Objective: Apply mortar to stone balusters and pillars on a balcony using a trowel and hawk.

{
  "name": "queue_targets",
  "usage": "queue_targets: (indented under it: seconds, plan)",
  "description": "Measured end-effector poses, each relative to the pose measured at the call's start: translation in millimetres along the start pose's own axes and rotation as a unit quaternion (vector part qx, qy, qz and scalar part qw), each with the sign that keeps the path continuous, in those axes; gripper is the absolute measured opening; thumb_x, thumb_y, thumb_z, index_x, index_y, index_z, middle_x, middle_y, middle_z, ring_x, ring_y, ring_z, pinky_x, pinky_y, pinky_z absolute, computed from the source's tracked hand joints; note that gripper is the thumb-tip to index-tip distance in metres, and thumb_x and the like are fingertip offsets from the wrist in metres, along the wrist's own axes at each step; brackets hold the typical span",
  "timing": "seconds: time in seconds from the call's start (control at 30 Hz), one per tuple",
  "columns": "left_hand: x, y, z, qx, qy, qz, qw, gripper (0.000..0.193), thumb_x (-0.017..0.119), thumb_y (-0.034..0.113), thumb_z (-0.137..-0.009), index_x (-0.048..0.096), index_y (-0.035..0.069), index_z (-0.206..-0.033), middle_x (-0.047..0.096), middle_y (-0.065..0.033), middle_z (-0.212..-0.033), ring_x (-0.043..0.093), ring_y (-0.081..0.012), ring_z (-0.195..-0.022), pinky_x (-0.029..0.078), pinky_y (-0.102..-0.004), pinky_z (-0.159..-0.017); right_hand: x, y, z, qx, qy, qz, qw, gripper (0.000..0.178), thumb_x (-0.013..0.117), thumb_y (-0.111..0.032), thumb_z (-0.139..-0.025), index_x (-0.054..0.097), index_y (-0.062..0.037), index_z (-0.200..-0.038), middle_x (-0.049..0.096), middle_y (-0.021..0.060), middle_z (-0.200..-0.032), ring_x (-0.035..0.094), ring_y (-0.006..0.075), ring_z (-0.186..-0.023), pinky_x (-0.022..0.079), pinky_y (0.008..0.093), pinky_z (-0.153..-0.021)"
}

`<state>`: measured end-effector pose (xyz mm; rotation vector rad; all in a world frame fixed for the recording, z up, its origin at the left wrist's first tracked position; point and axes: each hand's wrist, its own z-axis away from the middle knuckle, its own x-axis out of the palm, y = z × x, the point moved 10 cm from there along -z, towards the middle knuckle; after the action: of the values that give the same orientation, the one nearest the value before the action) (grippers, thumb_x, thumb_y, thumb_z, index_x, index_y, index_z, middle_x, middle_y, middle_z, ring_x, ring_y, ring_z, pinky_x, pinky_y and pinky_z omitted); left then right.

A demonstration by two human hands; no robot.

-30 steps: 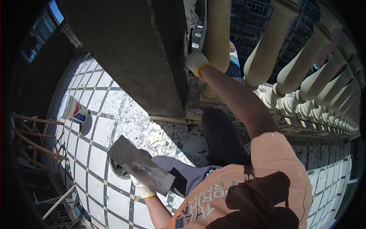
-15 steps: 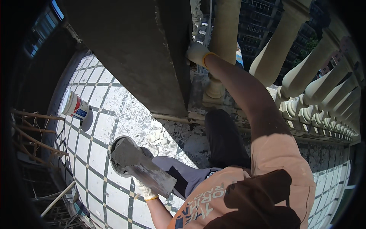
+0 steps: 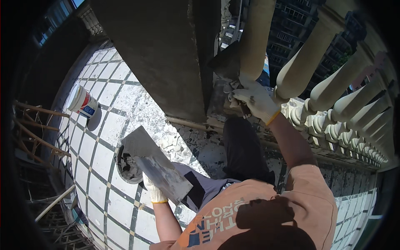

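My right hand [image 3: 256,100], in a white knitted glove with a yellow cuff, is closed around the handle of a trowel. The trowel's broad dark blade [image 3: 227,62] points up between the grey plastered pillar [image 3: 154,54] and the nearest cream baluster [image 3: 256,37]. My left hand [image 3: 154,189], gloved alike, grips a flat rectangular plaster board [image 3: 162,171] smeared grey; its fingers are partly hidden by the board. The board slants over a round bucket [image 3: 125,175] with grey mortar in it.
A white paint bucket [image 3: 83,100] stands on the tiled floor [image 3: 100,160] at left. Plaster crumbs [image 3: 154,121] litter the tiles beside the pillar. Wooden framing [image 3: 39,125] lines the left edge. A row of balusters [image 3: 333,96] runs along the right, with buildings beyond.
My right hand has drawn back from the gap beside the pillar toward me, bringing the trowel blade into view. The board has shifted slightly, and more of the mortar bucket shows.
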<state>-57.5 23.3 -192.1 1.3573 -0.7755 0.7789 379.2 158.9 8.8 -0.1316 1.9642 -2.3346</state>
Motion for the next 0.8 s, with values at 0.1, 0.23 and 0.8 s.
queue_targets:
  seconds: [0.1, 0.23, 0.8]
  plan:
    - [23, -14, -9, 0.01, 0.08, -0.01, 0.997, 0.037, 0.044, 0.027, -0.111, 0.058, 0.008, -0.139, 0.069, -0.0095, -0.128, 0.069, -0.022, -0.105, 0.057, -0.0348, -0.093, 35, -7, 19, -0.043, -0.082, 0.09, 0.992, 0.018, 0.061, -0.001, -0.091, 0.064, 0.0017, -0.109, 0.067, 0.0162, -0.114, 0.067, 0.0248, -0.095, 0.052, 0.0338, -0.079]
    - [12, -51, -31, -0.032, 0.169, -0.066, 0.983, 0.039, 0.045, 0.026, -0.111, 0.056, 0.008, -0.143, 0.067, -0.0107, -0.13, 0.068, -0.0232, -0.108, 0.055, -0.0344, -0.096, 95, -35, 43, -0.22, -0.169, 0.325, 0.904, 0.025, 0.064, -0.002, -0.088, 0.063, -0.0017, -0.112, 0.064, 0.0143, -0.124, 0.067, 0.0272, -0.096, 0.052, 0.0347, -0.076]
    - [82, -67, -36, -0.107, -0.021, 0.214, 0.971, 0.061, 0.058, 0.044, -0.102, 0.049, 0.0, -0.144, 0.063, -0.0227, -0.123, 0.064, -0.0238, -0.088, 0.054, -0.0344, -0.063, 202, -26, 46, -0.475, -0.13, 0.577, 0.652, 0.048, 0.061, -0.005, -0.085, 0.051, -0.0139, -0.131, 0.056, 0.0084, -0.1, 0.058, 0.0306, -0.079, 0.047, 0.041, -0.067]
